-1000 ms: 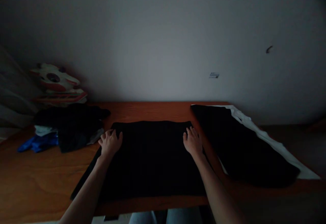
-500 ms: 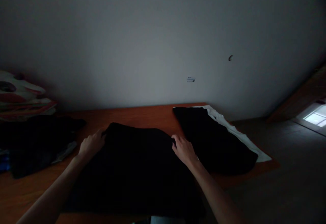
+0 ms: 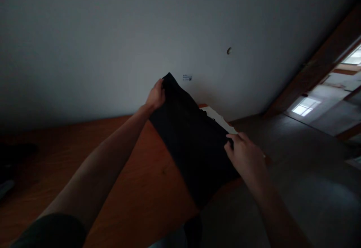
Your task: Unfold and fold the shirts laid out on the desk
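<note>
A black cloth [image 3: 191, 139] hangs stretched between my two hands over the right end of the wooden table [image 3: 135, 172]. My left hand [image 3: 157, 94] grips its upper left corner, raised in front of the wall. Lower and to the right, my right hand [image 3: 242, 150] pinches the cloth's right edge. Behind the black cloth, part of a white cloth [image 3: 218, 118] shows along the table's right end. The black piece that lay on the white cloth cannot be told apart from the held one.
Dark cloth [image 3: 19, 150] lies at the far left of the table, partly out of view. A wall [image 3: 113, 44] with a small label [image 3: 187, 77] rises behind the table. On the right are the floor [image 3: 282, 157] and a doorway frame [image 3: 307, 67].
Both hands have carried the black cloth rightward, and the left hand has risen. The cloth now covers much of the table's right end. The view has turned to the right.
</note>
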{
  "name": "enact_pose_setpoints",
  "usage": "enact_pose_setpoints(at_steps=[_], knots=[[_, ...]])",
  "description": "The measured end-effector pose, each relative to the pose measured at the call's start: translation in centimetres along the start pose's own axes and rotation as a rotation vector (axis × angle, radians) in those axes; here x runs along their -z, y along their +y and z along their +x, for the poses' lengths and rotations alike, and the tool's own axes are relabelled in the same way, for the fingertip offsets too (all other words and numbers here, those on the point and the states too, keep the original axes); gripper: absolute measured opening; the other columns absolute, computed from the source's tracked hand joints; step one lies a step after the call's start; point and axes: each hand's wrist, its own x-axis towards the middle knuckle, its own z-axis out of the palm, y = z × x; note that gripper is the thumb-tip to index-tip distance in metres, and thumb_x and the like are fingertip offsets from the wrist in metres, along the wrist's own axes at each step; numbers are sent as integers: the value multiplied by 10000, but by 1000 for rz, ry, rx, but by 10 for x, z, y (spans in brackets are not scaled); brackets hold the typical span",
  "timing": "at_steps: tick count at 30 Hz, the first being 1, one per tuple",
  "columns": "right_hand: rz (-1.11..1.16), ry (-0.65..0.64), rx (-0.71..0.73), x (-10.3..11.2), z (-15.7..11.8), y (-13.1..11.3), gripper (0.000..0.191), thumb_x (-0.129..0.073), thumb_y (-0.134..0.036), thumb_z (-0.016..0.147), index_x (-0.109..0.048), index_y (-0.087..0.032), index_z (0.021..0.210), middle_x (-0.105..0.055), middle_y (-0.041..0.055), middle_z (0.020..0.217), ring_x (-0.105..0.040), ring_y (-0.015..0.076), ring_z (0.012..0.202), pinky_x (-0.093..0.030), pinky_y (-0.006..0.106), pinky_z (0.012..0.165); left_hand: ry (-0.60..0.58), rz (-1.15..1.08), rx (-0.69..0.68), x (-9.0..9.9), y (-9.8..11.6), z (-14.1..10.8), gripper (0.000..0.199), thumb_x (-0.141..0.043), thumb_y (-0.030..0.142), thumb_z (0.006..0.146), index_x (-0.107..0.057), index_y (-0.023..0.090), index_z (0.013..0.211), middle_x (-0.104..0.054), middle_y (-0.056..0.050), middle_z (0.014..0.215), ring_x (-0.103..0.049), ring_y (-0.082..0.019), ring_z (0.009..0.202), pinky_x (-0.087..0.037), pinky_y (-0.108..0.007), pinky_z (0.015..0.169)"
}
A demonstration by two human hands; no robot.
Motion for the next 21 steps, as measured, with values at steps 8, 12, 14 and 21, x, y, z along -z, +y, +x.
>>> enact_pose_setpoints(at_steps=[8,12,14,21], knots=[[-236,-265,-170,-59,-40,57,325,-573,-344,926,-702,-152,1156,-660,215,1127,-657,364,1019,-517,453,760,-636,-15,-516,-40,65,-104,383,-470,337,994,-617,183,1312,-366,-144,1639,-419,-305,1469,-349,-489,1204],[-127,-247,-102,-83,-61,41,366,-510,-337,970,-675,-145,1234,-655,209,1210,-654,357,1043,-520,449,765,-684,82,-381,9,32,-208,342,-468,360,1007,-638,226,1272,-437,-116,1597,-533,-285,1369,-429,-481,1149],[-72,-181,-58,-90,-63,25,358,-483,-323,982,-676,-146,1225,-652,201,1237,-649,355,1064,-518,459,790,-631,144,-279,36,5,-250,328,-441,356,1018,-662,212,1213,-518,-128,1525,-563,-285,1329,-444,-485,1136],[281,3,275,-105,-60,-84,256,-486,-250,965,-700,-186,1091,-687,141,1154,-660,289,1041,-504,453,916,-344,282,-35,130,-72,-333,317,-428,327,1008,-660,217,1195,-695,-119,1274,-676,-257,1128,-550,-440,996]])
